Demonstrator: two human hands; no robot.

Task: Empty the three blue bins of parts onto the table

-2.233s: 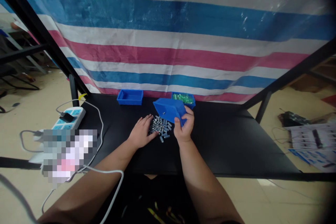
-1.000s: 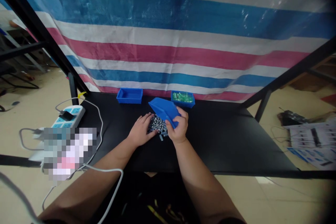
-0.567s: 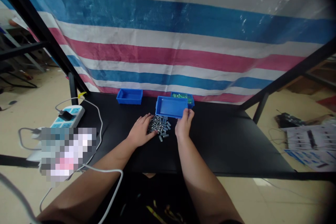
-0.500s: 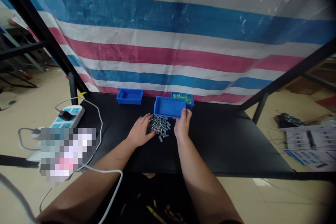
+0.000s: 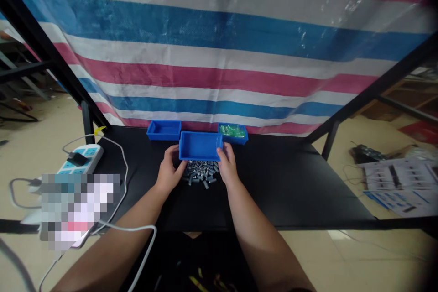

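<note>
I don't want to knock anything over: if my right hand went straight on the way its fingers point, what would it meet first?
The blue plastic bin comes first: the right hand is at its near right corner, seemingly touching it, though depth is hard to judge here.

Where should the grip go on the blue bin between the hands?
Pinch both short ends at the rim, from above. The blue bin is shallow, upright and open-topped, so its thin wall pinches easily; the loose metal fasteners crowd its near long side, so avoid that side.
</note>
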